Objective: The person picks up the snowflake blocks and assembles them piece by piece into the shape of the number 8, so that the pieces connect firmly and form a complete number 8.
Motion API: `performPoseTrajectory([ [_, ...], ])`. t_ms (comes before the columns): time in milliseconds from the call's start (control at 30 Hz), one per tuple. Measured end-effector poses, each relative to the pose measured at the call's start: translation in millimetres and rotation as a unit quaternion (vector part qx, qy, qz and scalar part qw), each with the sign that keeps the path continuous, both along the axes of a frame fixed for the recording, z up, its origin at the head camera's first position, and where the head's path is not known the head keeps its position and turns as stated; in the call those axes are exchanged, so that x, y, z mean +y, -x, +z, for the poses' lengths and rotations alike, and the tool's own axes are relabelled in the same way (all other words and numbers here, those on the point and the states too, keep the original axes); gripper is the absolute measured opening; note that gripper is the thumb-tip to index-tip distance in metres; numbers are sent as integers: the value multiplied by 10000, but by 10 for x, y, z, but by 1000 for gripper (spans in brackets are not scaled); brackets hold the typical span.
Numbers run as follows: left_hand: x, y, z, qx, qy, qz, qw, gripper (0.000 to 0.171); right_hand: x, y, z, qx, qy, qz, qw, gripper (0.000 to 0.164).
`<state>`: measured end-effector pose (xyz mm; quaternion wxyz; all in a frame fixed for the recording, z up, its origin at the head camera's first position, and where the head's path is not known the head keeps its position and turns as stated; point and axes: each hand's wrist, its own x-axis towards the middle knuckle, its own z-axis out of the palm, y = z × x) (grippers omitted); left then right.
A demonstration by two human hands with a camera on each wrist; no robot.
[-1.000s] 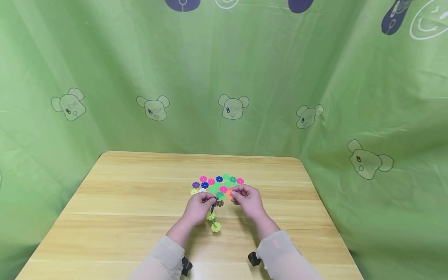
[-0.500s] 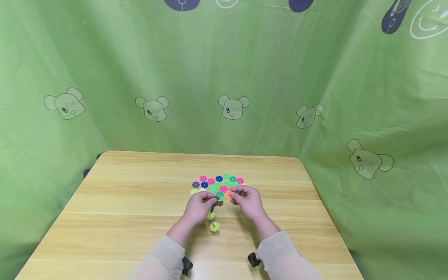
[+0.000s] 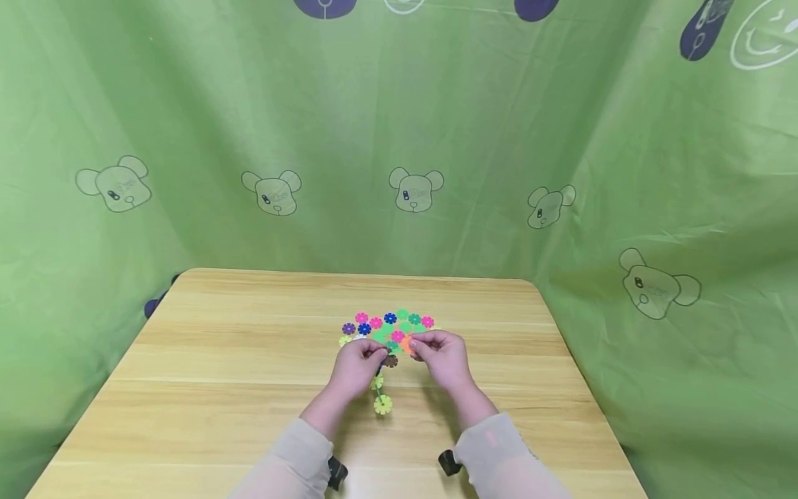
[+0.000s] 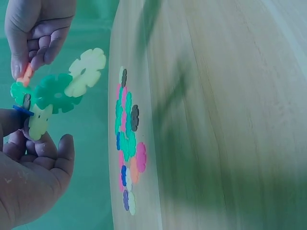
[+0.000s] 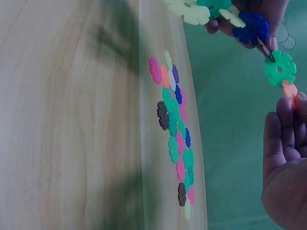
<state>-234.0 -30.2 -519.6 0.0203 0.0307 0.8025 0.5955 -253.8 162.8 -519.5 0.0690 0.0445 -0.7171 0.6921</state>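
Note:
My left hand pinches a chain of slotted plastic snowflake discs between thumb and fingers, above the table. In the right wrist view the chain runs through a pale yellow disc, a green one, another yellow, a blue disc and a dark one to a green disc at its upper end. My right hand pinches an orange disc, whose edge meets that green disc. Below my left hand in the head view hangs the chain's yellow end disc.
Several loose discs in pink, blue, green, purple and brown lie flat on the wooden table beyond the hands, such as a pink disc. A green curtain with bear-head prints surrounds the table's back and sides.
Both hands stay almost in place, the left lifting very slightly. The yellow end of the chain has swung a little to the left. The orange disc stays pinched at the green one.

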Motion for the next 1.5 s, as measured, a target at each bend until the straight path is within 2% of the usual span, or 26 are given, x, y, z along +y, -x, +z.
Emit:
performPoseTrajectory([
  [267, 9, -7, 4, 11, -180, -92, 9998, 10, 16, -3, 4, -272, -50, 85, 9996, 11],
  [433, 13, -8, -16, -7, -164, -221, 9996, 9, 46, -9, -31, -438, -100, 176, 9988, 11],
  [633, -1, -13, -8, -5, -54, -332, 9994, 11, 61, -38, -11, -421, -132, 251, 9987, 11],
  [800, 3, -17, 10, 111, 168, -566, 9982, 19, 70, -52, -35, -493, -106, 656, 9966, 14],
  [967, 6, -27, 25, 80, 264, -617, 9977, 18, 67, -55, -69, -461, -110, 1082, 9930, 17],
  [1067, -4, -36, 38, 12, 187, -593, 9981, 17, 84, -34, -58, -485, -79, 964, 9941, 18],
  [1133, -9, -40, 42, -13, 152, -556, 9983, 16, 111, 3, -59, -514, -158, 626, 9966, 18],
  [1233, -17, -47, 48, -22, 101, -498, 9987, 15, 180, 74, -93, -453, -543, -43, 9975, 16],
  [1333, -27, -53, 52, -24, 26, -451, 9990, 15, 261, 140, -155, -422, -1234, -482, 9903, 19],
  [1400, -34, -57, 57, -32, -5, -425, 9991, 16, 316, 171, -208, -406, -1789, -486, 9818, 27],
  [1500, -37, -58, 60, -28, -5, -385, 9993, 16, 380, 203, -293, -420, -2739, -180, 9607, 43],
])
